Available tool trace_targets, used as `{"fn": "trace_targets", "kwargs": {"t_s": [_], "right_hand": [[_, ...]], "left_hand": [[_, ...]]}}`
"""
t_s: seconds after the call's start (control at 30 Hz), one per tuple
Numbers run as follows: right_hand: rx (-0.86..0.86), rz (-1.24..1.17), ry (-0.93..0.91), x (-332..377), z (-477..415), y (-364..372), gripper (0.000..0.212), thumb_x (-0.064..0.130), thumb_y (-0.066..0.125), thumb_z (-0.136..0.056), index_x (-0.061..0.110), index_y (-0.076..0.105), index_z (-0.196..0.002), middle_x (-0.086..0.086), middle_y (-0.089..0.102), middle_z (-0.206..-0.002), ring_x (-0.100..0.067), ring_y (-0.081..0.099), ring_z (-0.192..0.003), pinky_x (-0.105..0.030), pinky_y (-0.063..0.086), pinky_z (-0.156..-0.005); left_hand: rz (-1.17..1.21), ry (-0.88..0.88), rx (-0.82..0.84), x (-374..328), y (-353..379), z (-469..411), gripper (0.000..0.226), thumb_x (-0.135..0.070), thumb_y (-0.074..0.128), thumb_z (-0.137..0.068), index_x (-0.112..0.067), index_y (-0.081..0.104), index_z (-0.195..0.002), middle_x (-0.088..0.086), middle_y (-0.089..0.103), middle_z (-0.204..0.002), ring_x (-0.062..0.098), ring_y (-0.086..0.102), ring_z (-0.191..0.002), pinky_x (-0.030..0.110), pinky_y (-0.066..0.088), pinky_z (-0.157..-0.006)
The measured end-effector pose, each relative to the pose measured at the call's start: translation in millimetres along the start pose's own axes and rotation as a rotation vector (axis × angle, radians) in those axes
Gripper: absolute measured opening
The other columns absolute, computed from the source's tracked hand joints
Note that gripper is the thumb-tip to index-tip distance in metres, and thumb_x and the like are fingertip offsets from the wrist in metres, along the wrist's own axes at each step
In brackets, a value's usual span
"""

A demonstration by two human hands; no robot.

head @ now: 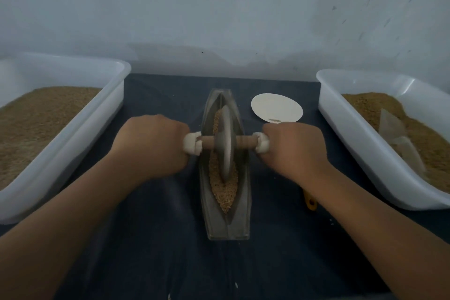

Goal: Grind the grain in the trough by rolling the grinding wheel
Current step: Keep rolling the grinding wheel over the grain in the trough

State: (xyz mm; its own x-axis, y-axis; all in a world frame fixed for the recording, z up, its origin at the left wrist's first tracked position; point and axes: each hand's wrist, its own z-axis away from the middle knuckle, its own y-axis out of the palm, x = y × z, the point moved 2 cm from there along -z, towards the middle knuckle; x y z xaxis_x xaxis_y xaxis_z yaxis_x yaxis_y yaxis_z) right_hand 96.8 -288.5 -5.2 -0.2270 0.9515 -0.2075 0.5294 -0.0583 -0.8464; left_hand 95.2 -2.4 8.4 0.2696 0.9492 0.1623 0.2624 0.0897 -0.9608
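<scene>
A long grey boat-shaped trough (241, 217) lies lengthwise on the dark cloth, with tan grain (225, 193) along its groove. A grey grinding wheel (227, 143) stands upright in the groove near the trough's middle, on a wooden axle (246, 142) with white-wrapped ends. My left hand (151, 146) grips the left end of the axle. My right hand (293, 151) grips the right end. The wheel hides part of the grain.
A white tub (97, 119) holding tan grain stands at the left, and a second white tub (345, 124) with grain and a clear scoop at the right. A white round disc (276, 107) lies behind my right hand. A yellow handle (310, 202) shows under my right forearm.
</scene>
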Motion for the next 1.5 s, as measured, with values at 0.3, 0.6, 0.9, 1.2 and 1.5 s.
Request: {"fn": "trace_targets", "kwargs": {"t_s": [0.3,0.6,0.9,1.2,1.5], "right_hand": [[-0.002,-0.025,0.079,-1,-48,20,0.045,0.051,0.053,-0.100,0.022,0.050,-0.065,0.005,0.046,-0.056,-0.010,0.031,-0.047,-0.023,0.020,-0.049],[0.067,-0.089,0.024,-4,18,-6,0.044,0.063,0.043,-0.091,0.029,0.042,-0.063,0.011,0.044,-0.051,-0.009,0.044,-0.048,-0.026,0.029,-0.045],[0.041,-0.022,0.103,0,-60,20,0.040,0.047,0.035,-0.093,0.021,0.050,-0.067,0.002,0.052,-0.062,-0.023,0.053,-0.056,-0.032,0.047,-0.053],[0.030,-0.022,-0.028,-5,14,-10,0.044,0.058,0.052,-0.087,0.029,0.037,-0.057,0.011,0.038,-0.046,-0.005,0.034,-0.041,-0.020,0.018,-0.045],[0.055,0.060,0.050,2,-60,13,0.038,0.046,0.047,-0.096,0.022,0.052,-0.068,0.003,0.053,-0.064,-0.022,0.053,-0.055,-0.031,0.048,-0.056]], "left_hand": [[-0.019,-0.074,0.016,0,-1,-50,0.021,-0.049,0.052,-0.078,-0.029,0.054,-0.073,-0.008,0.054,-0.070,0.016,0.049,-0.060,0.029,0.034,-0.056],[-0.069,0.076,-0.060,-1,-2,2,0.029,-0.057,0.052,-0.082,-0.034,0.045,-0.067,-0.011,0.048,-0.058,0.010,0.044,-0.049,0.025,0.024,-0.048],[-0.023,-0.070,-0.018,5,7,-63,0.026,-0.052,0.049,-0.073,-0.027,0.056,-0.072,-0.007,0.055,-0.070,0.022,0.053,-0.063,0.030,0.036,-0.057],[-0.056,0.072,-0.096,2,5,6,0.025,-0.058,0.049,-0.074,-0.035,0.044,-0.066,-0.011,0.046,-0.056,0.009,0.039,-0.048,0.023,0.020,-0.048],[0.088,-0.139,0.016,5,12,-45,0.021,-0.044,0.056,-0.081,-0.027,0.057,-0.069,-0.008,0.059,-0.068,0.017,0.055,-0.060,0.031,0.043,-0.058]]}}
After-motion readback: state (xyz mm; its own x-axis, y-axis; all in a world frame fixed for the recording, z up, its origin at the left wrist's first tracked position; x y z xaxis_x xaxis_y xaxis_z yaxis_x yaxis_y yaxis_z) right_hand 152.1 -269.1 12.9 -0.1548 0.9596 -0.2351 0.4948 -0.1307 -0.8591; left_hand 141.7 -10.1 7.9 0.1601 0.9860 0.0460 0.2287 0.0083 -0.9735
